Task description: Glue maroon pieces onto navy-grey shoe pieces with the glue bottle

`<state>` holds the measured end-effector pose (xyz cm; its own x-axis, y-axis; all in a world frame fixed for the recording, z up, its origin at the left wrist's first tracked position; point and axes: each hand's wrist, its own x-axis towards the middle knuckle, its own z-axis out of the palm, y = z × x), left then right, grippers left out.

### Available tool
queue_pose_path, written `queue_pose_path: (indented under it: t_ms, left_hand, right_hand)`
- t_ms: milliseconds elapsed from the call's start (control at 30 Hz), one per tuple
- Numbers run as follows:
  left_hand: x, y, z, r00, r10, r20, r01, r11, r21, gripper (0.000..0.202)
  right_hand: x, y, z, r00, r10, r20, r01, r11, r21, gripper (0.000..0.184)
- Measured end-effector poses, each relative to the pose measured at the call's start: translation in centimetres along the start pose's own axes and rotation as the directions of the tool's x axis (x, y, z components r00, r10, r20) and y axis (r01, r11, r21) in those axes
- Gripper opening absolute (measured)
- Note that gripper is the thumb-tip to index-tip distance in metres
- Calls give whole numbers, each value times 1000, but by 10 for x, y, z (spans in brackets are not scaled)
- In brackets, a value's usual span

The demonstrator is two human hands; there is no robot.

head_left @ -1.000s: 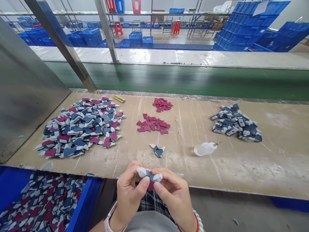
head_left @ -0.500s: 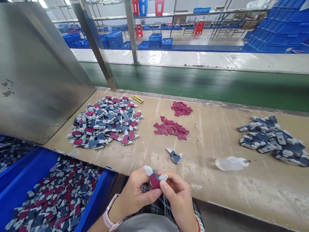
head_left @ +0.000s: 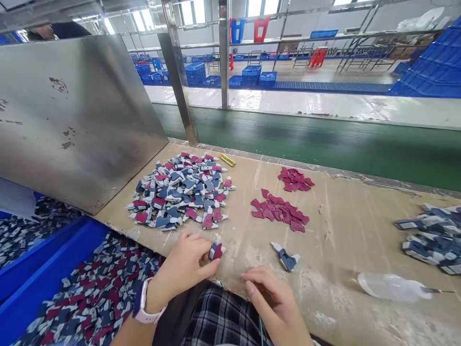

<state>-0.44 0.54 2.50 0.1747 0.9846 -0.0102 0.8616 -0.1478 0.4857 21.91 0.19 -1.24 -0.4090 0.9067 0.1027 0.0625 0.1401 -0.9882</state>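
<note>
My left hand (head_left: 182, 262) pinches a small grey, navy and maroon plastic part (head_left: 217, 251) between thumb and fingers, low over the board in front of the big pile of similar parts (head_left: 180, 187). My right hand (head_left: 272, 295) rests at the board's front edge with thumb and fingers apart, holding nothing. Just beyond it lies a single navy-and-grey part (head_left: 287, 259) without a maroon piece. Thin maroon pieces lie in a nearer heap (head_left: 281, 211) and a farther heap (head_left: 296, 179). To the right, a clear needle-tipped bottle (head_left: 392, 287) lies on its side.
More navy-and-grey parts (head_left: 434, 240) lie at the far right. A blue bin (head_left: 84, 254) full of parts is below left, beside a steel panel (head_left: 108, 115). A green belt (head_left: 288, 137) runs behind the board, past a metal post (head_left: 180, 81). A yellow item (head_left: 226, 160) lies near the pile.
My hands have separated. The left has carried the part forward and left toward the big pile; the right has let go of it and lies at the board's edge. The view has shifted left.
</note>
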Motion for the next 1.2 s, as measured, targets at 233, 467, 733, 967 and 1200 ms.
queue_pose_path:
  t_ms: [233,467,733,967,1200]
  left_hand:
    - [18,-14,-8,993,32,-118,6,950,313,35]
    - [20,-17,1,965,15,-262,81,933,351,34]
    - [29,-9,7,912,42,-407,130,914,384,41]
    - [36,20,12,859,191,-475,-12,935,355,34]
    - [59,96,66,954,289,-81,-269,942,198,54]
  right_hand:
    - [-2,7,8,992,28,-121,-17,996,88,18]
    - [4,2,-2,992,-95,-81,95,995,-5,21]
    - [-46,8,-27,662,-148,-735,44,986,-160,14]
    - [-64,31,-139,361,-143,-922,-216,948,-232,70]
    - [-26,44,-159,679,76,-730,-186,980,-71,114]
